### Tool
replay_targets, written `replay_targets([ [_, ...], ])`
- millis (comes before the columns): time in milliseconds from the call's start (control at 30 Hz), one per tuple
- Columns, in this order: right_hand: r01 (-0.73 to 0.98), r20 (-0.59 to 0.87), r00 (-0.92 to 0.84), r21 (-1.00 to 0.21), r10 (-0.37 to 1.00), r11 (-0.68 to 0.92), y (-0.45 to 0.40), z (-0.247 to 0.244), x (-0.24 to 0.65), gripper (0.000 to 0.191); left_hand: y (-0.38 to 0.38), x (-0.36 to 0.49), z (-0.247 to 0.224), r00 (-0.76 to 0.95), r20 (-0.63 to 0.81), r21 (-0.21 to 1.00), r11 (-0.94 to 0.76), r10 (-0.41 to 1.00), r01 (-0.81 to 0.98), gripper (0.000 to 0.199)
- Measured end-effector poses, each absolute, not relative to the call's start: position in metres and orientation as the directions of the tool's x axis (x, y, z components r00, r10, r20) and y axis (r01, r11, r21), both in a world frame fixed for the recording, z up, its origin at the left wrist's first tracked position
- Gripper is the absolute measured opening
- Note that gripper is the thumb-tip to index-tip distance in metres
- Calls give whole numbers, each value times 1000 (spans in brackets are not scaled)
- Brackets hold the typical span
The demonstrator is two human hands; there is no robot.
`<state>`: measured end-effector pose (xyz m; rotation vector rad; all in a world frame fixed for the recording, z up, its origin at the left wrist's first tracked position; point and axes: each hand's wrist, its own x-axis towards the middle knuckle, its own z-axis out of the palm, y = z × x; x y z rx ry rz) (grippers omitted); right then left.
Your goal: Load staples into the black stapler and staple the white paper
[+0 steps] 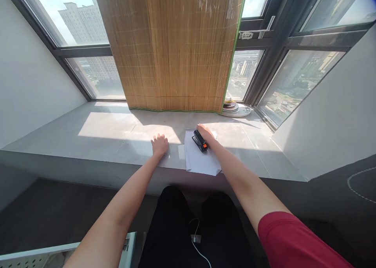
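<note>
My left hand (160, 145) lies palm down on the pale window sill (126, 142), its fingers spread and nothing in it. To its right, white paper (199, 164) rests on the sill and reaches past the front edge. A black stapler (200, 141) with an orange mark lies on the paper at a slant. My right hand (205, 133) is beside the stapler, on its right, over the paper's upper right part. Its fingers are partly hidden, and whether they grip anything is not clear.
A bamboo blind (179, 48) hangs down to the back of the sill. Stacked round items (230, 106) stand at its lower right, near the window corner. Below left is a white perforated frame (29, 260). A white cable (201, 254) hangs between my legs.
</note>
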<state>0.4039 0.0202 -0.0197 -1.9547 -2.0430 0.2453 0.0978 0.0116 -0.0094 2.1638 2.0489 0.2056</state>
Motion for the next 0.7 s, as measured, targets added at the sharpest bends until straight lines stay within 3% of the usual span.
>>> replay_targets([
  [133, 960, 90, -50, -269, 995, 73, 39, -13, 340, 58, 15, 62, 5, 99, 7, 182, -99, 995, 978, 61],
  [200, 961, 89, -71, -262, 993, 92, 47, -9, 319, 57, 13, 33, 8, 73, 59, 103, -79, 996, 992, 63],
  [267, 959, 85, -89, -261, 992, 108, 55, -7, 304, 57, 10, 8, 4, 43, 23, 44, -44, 999, 998, 69],
  [700, 925, 105, -173, -326, 979, 198, 87, -8, 253, 60, 8, -11, -10, 41, -31, 55, -39, 999, 998, 74],
])
